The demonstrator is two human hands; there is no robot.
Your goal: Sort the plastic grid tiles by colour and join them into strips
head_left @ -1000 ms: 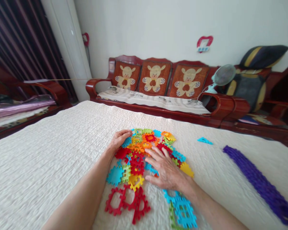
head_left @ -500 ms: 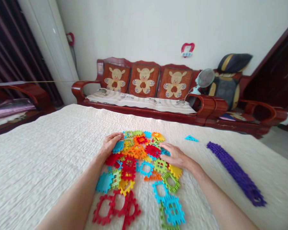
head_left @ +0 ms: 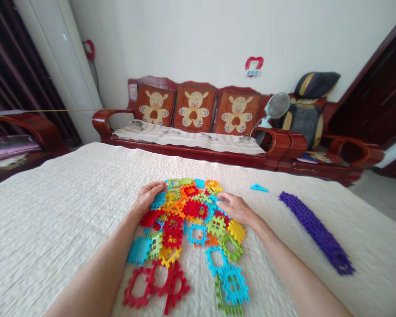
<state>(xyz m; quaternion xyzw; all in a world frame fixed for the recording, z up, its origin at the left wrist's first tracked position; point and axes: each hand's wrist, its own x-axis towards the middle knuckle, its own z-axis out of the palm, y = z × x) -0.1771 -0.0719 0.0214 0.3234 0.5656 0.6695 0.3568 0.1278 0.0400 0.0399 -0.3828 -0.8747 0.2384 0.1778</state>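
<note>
A heap of flat interlocking plastic tiles with toothed edges lies between my hands, in red, orange, yellow, green and blue. My left hand (head_left: 150,195) rests at the heap's far left edge, fingers stretched forward, beside a solid blue tile (head_left: 158,200). On the other side, my right hand (head_left: 236,207) has its fingers extended and apart over the heap's right edge, close to some blue tiles. Red tiles (head_left: 195,208) lie in the middle of the heap. Nearer me are linked red frame tiles (head_left: 138,287) and a blue window tile (head_left: 235,285).
To the right, a long stack of purple tiles (head_left: 313,231) lies on the white quilted cover (head_left: 69,198). A small blue triangle piece (head_left: 259,188) sits beyond my right hand. Behind stand a wooden sofa (head_left: 185,152) with bear cushions and a small fan (head_left: 277,105).
The red tile by my right fingers has slid left across the orange ones, and blue tiles show there. My left hand stays at the heap's edge. The whole view has shifted slightly.
</note>
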